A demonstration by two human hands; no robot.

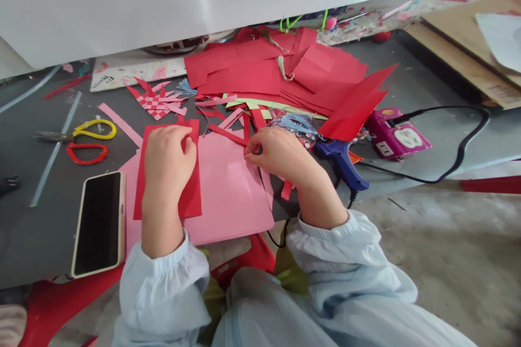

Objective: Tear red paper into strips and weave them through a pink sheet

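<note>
My left hand (169, 154) lies over a folded red paper (189, 190), its fingers curled and mostly hidden beneath the back of the hand. Under that paper spreads a larger pink sheet (228, 190). At the sheet's upper right edge, my right hand (277, 149) pinches thumb and finger together at the end of a red paper strip (228, 134). More pink and red strips lie just beyond it. A woven red and pink checkered piece (157, 104) with loose strip ends rests farther back.
Scissors (91, 138) and a phone (100, 225) lie on the left. Red paper sheets (244, 76) are piled at the back. To the right are blue tassels (297, 123), a blue glue gun (344, 162), a purple power socket (399, 133) with a black cord, and cardboard (459, 59).
</note>
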